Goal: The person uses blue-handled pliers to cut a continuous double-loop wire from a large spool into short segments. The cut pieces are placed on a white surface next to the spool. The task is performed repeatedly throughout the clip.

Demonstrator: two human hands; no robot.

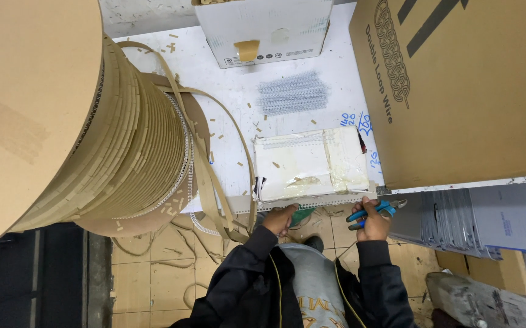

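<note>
Nearest the camera, the right hand [372,223] is closed in a fist round the blue handles of a pair of cutting pliers [377,211], whose short jaws point right, just off the near edge of the white table [238,91]. The left hand [280,218] sits at that same edge, fingers curled down onto a long strip of white wire binding [311,202] that runs along the table's rim; how tightly it grips cannot be told. A bit of green shows just under this hand.

On the table just beyond the strip lies a flat white pad [311,163], taped over and stained, with a dark corner at its near left. To the pad's left, a big cardboard spool [62,115] wound with brown paper-backed wire fills that side, loose brown tape [214,182] trailing from it over the table edge to the tiled floor.

To the pad's right stands a large brown carton [457,91] with black lettering and a looped-wire drawing on its side; a stack of grey sheets [445,222] lies below it. Blue handwriting marks the table between pad and carton.

Beyond the pad lies a bundle of silver wire combs [293,94], and farther still a white box [266,30] with a tan tape patch and small printed symbols on its face.
</note>
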